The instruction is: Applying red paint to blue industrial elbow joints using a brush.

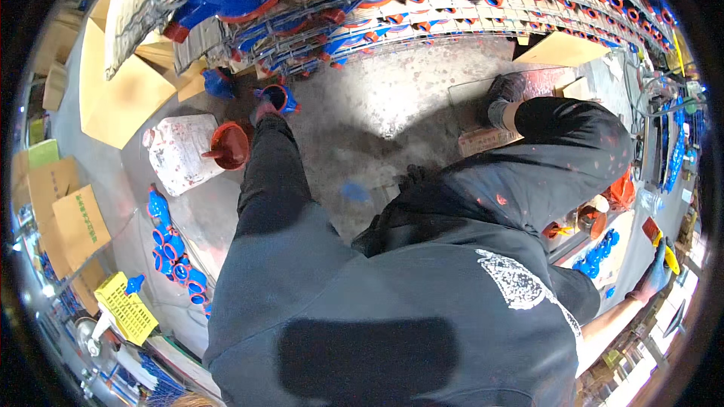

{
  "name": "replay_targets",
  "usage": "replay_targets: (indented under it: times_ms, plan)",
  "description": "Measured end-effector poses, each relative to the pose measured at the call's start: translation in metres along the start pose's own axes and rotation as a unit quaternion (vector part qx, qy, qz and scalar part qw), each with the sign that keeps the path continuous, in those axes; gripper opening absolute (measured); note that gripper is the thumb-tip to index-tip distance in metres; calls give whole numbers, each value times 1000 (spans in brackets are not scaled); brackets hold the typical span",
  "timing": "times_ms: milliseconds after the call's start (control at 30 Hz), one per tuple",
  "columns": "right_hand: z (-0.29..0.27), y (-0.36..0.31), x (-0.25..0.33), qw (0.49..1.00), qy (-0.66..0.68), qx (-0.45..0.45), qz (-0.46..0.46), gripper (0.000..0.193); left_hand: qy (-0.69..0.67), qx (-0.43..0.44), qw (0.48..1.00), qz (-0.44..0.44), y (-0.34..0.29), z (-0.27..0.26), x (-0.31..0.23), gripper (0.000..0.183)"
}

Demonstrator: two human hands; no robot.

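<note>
Beyond my outstretched sleeve, my left hand [265, 110] is closed on a blue pipe fitting [290, 108] with a red-rimmed round opening. Far out at the right edge, my right hand [653, 280], in a bluish glove, grips a paintbrush [670, 259] with a yellow handle and a red end. A red-coated pot with a handle [231, 145] sits beside a paint-smeared white jug [181, 152], just left of my left arm. Another blue fitting [218, 84] lies to the left of the held one.
Racks [422, 11] carrying rows of blue, red-rimmed fittings span the far side. Cardboard [121, 94] stands at left. More blue fittings [172, 249] lie below the jug. My bent leg [558, 143] rises at right; beyond it are a red container [592, 220] and blue parts [597, 255].
</note>
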State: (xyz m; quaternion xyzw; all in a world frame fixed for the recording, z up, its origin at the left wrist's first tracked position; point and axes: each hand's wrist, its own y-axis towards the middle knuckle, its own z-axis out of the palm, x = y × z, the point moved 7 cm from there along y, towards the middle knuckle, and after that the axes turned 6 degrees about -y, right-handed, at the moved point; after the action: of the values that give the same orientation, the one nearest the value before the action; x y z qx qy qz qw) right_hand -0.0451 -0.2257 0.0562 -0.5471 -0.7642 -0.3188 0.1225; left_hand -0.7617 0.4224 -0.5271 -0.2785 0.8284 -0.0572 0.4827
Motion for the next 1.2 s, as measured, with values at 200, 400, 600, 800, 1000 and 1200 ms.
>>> replay_targets:
  times_ms: [200,400,600,800,1000,1200]
  plan:
    - [-2,-4,-10,992,-109,-12,64,39,-213,166,962,-48,-60,-1,10,31]
    - [-15,-44,-17,992,-79,-51,79,38,-237,402,873,-139,-168,66,-22,29]
    - [-26,-58,-43,993,30,-115,11,40,-203,542,812,-73,-295,167,-176,28]
    - [-94,-106,-118,949,111,-295,12,41,-285,594,721,215,-513,175,-386,26]
    - [-121,-185,-246,887,156,-413,134,21,-261,756,557,223,-718,187,-448,30]
    - [-109,-276,-381,825,107,-492,256,25,-116,807,444,371,-861,218,-427,22]
